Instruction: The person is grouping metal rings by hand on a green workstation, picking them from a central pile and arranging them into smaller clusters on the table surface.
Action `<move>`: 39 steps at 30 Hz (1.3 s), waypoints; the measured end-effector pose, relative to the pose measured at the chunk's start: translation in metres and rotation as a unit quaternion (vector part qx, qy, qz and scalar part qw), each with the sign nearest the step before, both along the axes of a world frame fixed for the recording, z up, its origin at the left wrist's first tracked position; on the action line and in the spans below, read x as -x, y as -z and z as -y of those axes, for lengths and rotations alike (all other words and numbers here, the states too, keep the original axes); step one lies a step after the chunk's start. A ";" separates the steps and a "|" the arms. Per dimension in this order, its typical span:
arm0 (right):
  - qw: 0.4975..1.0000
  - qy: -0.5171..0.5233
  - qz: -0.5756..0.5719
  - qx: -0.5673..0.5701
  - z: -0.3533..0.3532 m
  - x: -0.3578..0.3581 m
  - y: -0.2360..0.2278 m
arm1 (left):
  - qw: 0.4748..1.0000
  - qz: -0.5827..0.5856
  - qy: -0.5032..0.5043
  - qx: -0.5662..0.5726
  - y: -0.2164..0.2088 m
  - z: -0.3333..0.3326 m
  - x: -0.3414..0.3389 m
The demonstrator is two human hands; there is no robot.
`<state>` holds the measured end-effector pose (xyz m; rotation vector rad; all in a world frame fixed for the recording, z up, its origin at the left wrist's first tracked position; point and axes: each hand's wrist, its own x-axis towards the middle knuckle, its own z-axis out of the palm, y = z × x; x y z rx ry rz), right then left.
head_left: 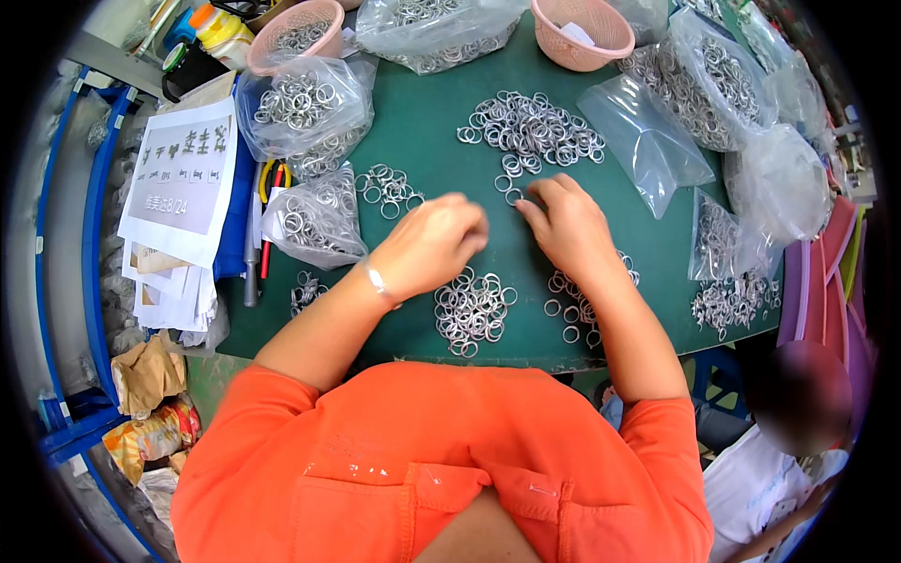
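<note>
My left hand hovers above the table with its fingers curled in and slightly blurred; whatever they hold is hidden. Below it lies a small heap of silvery metal rings. My right hand has thumb and forefinger a little apart, the thumb tip right beside a loose metal ring. That ring trails off a large pile of rings just beyond. Another heap of rings lies partly under my right forearm. Left of my left hand sits a smaller cluster of rings.
Clear bags of rings crowd the left and right sides of the green table. Pink baskets stand at the back. Printed sheets lean at far left, and a flat plastic bag lies right. Another person is at lower right.
</note>
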<state>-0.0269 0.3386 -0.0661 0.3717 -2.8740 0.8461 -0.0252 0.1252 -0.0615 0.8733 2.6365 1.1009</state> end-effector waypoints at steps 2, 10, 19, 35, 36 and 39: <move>0.999 -0.022 -0.024 -0.020 0.007 0.011 0.013 | 0.990 -0.074 -0.119 -0.037 0.012 -0.024 0.013; 0.978 -0.055 -0.001 0.200 -0.008 -0.011 0.002 | 0.981 -0.106 -0.159 -0.019 0.046 -0.043 0.037; 0.944 0.008 -0.078 0.321 -0.013 -0.039 0.000 | 0.828 0.354 -0.112 -0.420 0.018 -0.041 0.006; 0.957 -0.055 -0.086 0.271 -0.014 -0.053 -0.025 | 0.765 0.427 -0.059 -0.479 0.013 -0.049 -0.010; 0.956 -0.041 -0.065 0.284 -0.014 -0.053 -0.025 | 0.767 0.426 -0.061 -0.476 0.012 -0.049 -0.012; 0.959 -0.020 -0.002 0.282 -0.021 -0.055 -0.028 | 0.790 0.419 -0.078 -0.440 0.011 -0.046 -0.012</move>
